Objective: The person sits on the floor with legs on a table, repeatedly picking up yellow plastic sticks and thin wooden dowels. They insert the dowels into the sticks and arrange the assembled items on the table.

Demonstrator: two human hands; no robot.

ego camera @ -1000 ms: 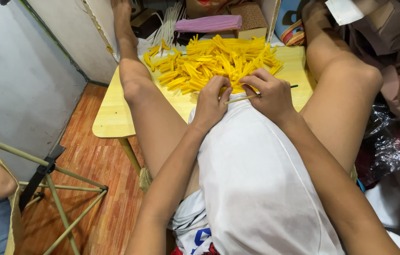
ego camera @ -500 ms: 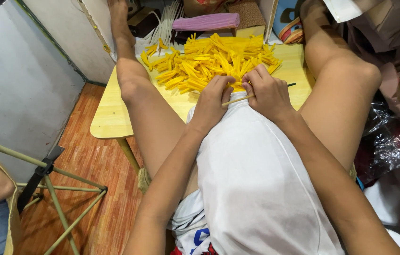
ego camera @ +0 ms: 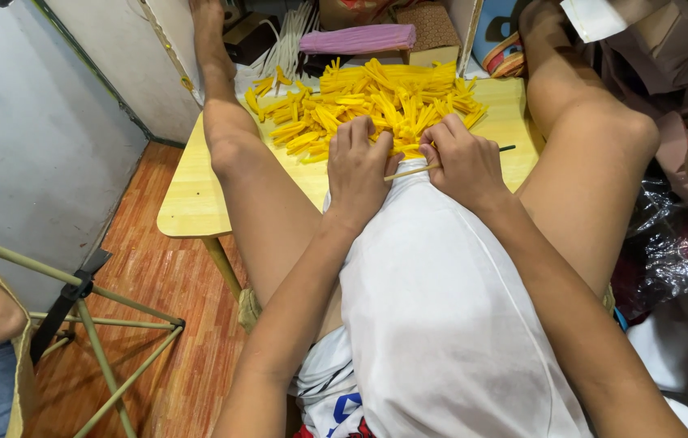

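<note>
Hands, both yours, close together at the near edge of the bench [ego camera: 198,195]. Left hand [ego camera: 360,166]: fingers curled down on a yellow piece at the pile's near edge; whether it pinches that piece, you cannot tell. Right hand [ego camera: 464,161]: closed around a thin wooden stick [ego camera: 413,171], which runs across between the two hands, its dark tip poking out to the right.

Yellow strips [ego camera: 376,101]: one large loose heap, just beyond your knuckles, covering the bench's middle. Judged progress: one strip in work on the stick; the heap looks mostly unworked; no finished pieces can be picked out.

Beyond the heap: pink folded roll [ego camera: 360,38], white sticks [ego camera: 287,49].
</note>
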